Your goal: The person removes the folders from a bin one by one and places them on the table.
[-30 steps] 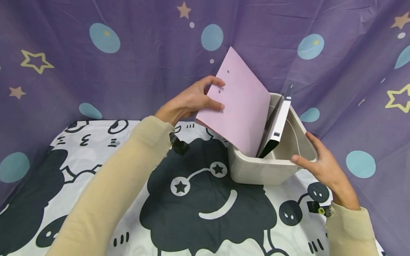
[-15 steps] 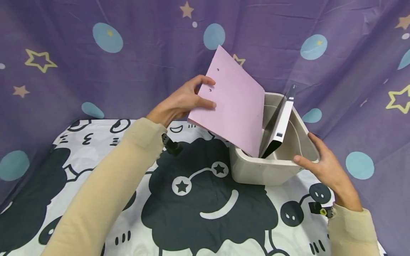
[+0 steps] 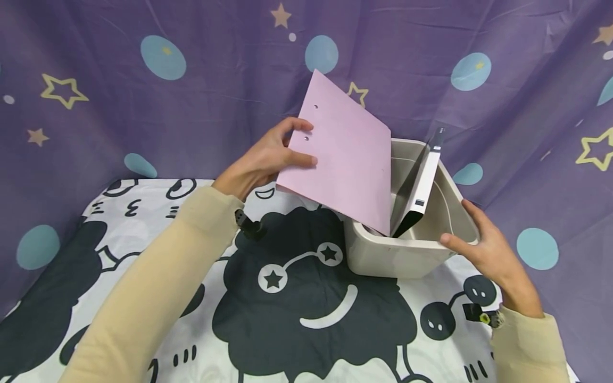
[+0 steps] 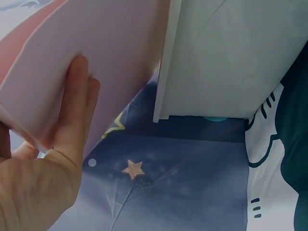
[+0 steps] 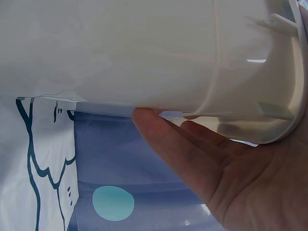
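Note:
In the head view my left hand [image 3: 273,157] pinches the outer edge of a pink folder [image 3: 347,159], thumb on the near face and other fingers around the edge. Two small metal rivets show near that edge. The folder tilts up to the left, its lower right corner inside an off-white plastic bin [image 3: 383,260]. In the left wrist view, a coral inner face shows behind the folder's pink cover [image 4: 113,43]. My right hand [image 3: 495,252] grips the bin's right rim, thumb at the front corner; in the right wrist view fingers press the bin wall [image 5: 134,57].
Inside the bin leans a black folder with a white spine [image 3: 423,181], just right of the pink one. Under the bin lies a white cloth with black cartoon sheep [image 3: 311,298]. A purple curtain [image 3: 230,80] with stars and blue ovals hangs close behind.
My left hand has drawn the pink folder leftward, widening the gap between it and the black folder. My right hand keeps its hold on the bin, which stays almost in place.

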Motion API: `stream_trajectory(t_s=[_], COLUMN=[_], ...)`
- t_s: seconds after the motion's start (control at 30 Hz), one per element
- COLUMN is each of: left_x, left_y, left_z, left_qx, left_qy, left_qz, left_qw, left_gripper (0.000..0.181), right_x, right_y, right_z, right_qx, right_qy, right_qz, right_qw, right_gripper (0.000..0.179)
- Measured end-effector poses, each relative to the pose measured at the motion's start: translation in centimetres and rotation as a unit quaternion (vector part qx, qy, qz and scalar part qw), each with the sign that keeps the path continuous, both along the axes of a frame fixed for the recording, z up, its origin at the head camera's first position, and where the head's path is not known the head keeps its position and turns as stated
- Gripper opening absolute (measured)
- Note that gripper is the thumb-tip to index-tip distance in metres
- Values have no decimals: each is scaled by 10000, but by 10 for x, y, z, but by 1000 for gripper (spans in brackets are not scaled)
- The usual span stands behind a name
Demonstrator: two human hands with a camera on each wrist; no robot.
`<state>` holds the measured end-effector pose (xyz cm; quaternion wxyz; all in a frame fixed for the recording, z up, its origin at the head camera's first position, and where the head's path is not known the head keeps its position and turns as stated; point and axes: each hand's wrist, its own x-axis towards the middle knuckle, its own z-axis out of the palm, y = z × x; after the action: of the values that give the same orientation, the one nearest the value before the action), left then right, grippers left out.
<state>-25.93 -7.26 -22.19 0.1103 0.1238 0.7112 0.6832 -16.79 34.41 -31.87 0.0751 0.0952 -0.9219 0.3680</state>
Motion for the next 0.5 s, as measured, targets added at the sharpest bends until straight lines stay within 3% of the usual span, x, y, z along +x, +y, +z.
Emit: stream_trajectory(t_s=[0.2, 0.5], left_x=[3, 7], left_y=[-3, -8], left_z=[-4, -9], left_qx=[190, 127], left_qy=[55, 95], left_qz=[83, 321], left_qw=[9998, 9994], left_gripper=[69, 70], right_x=[-1, -2], right_y=[0, 0], right_z=[1, 0], right_qx=[7, -1], right_qy=[-8, -50], right_qz=[10, 6], right_qw=[10000, 10000], right_gripper=[90, 90])
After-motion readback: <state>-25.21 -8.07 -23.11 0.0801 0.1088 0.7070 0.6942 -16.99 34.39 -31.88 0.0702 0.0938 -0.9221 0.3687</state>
